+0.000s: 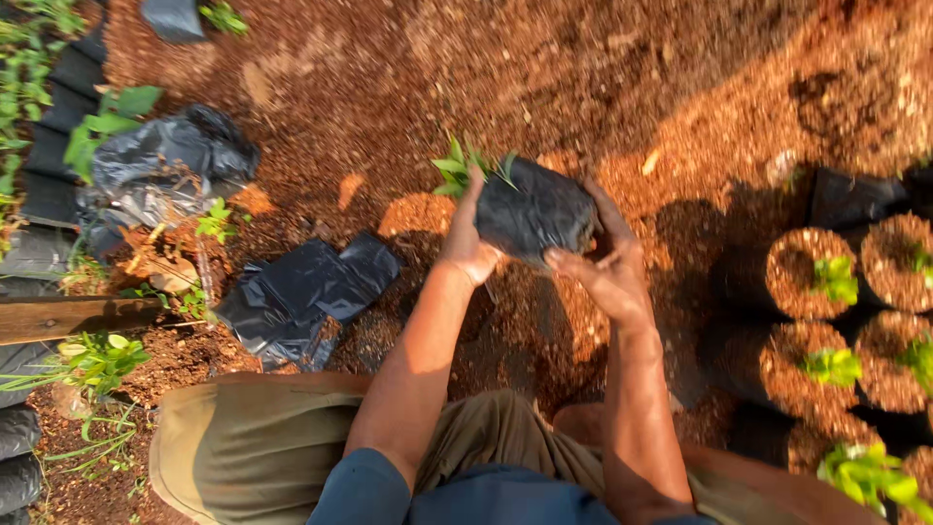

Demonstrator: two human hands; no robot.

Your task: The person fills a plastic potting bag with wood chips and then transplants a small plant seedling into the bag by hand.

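Over the reddish-brown soil (pixel 544 78) that fills the ground from nine o'clock round to three, I crouch with my knees at six o'clock. At three to five o'clock stand rows of filled black nursery bags (pixel 826 321), each packed with soil and carrying a small green seedling. At nine o'clock lies a crumpled heap of empty black plastic bags (pixel 165 165), with another flattened bag (pixel 306 297) just beside it toward seven o'clock. In the middle, near twelve o'clock of my arms, I hold one black seedling bag (pixel 535 214) tilted on its side, its green shoot (pixel 465 167) pointing toward ten o'clock. My left hand (pixel 466 243) grips the bag's planted end, and my right hand (pixel 607 262) clasps its base, fingers wrapped around the plastic.
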